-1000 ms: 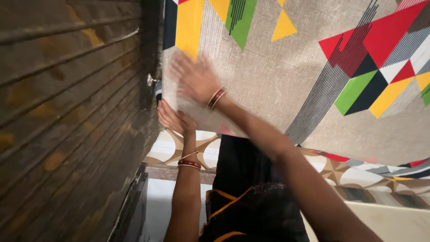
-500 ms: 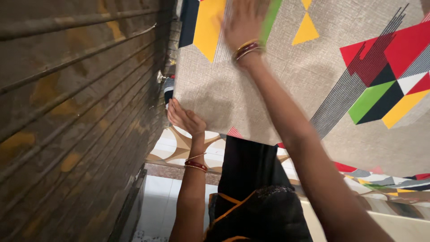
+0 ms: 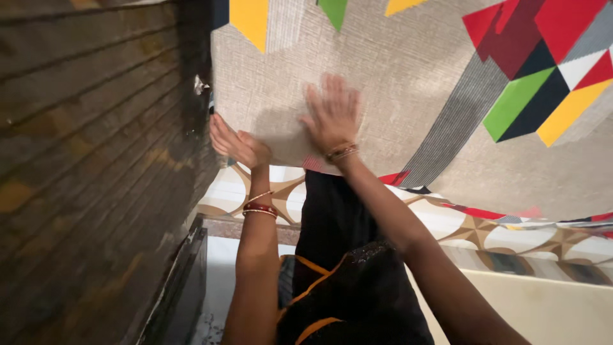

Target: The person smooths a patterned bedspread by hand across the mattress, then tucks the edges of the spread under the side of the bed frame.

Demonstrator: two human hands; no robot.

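- Nearest to my camera I see black clothing with orange trim [image 3: 348, 287] low in the middle, with both forearms rising from either side of it.
- Below and beyond lies a patterned tile floor [image 3: 460, 223] of cream circles and brown shapes, with a pale slab at the lower right.
- My left hand [image 3: 235, 144] wears red and gold bangles at the wrist; its fingers curl together round the lower left corner of the bedsheet [image 3: 396, 83], pinching that edge.
- My right hand [image 3: 332, 115] lies flat on the sheet just beside the left, fingers spread apart, pressing and gripping nothing; it is motion-blurred.
- The sheet is grey, with red, green, yellow and black geometric shapes, spread across the upper right.
- A dark ribbed shutter [image 3: 89, 160] fills the left side, close against the sheet's left edge.
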